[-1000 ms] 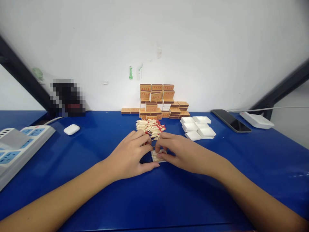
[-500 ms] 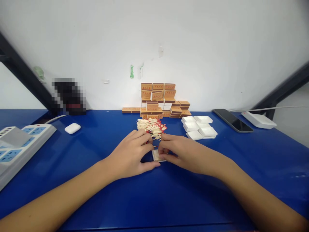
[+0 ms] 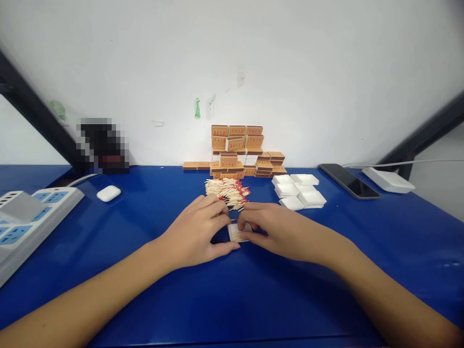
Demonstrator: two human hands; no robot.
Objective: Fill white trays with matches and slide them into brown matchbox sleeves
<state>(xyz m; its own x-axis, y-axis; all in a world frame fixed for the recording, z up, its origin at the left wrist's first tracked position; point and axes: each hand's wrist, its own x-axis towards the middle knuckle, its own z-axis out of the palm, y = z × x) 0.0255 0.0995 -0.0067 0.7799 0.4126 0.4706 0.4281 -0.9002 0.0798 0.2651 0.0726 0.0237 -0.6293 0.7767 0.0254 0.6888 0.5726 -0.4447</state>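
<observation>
My left hand (image 3: pixel 197 231) and my right hand (image 3: pixel 275 227) meet over a small white matchbox tray (image 3: pixel 237 233) filled with matches on the blue table (image 3: pixel 232 290). Fingers of both hands are curled and pinched around the tray. The left thumb lies along its near edge, and the left fingertips pinch a match or two just above it. Right behind the hands lies a loose pile of red-tipped matches (image 3: pixel 227 189).
Orange matchbox sleeves (image 3: pixel 237 151) are stacked against the white wall. Empty white trays (image 3: pixel 299 191) lie to the right, then a black phone (image 3: pixel 348 181) and a white device (image 3: pixel 388 179). A white earbud case (image 3: pixel 108 193) and a power strip (image 3: pixel 25 217) sit at the left.
Both hands stay over the tray; the fingers shift only slightly. The view has drifted a little.
</observation>
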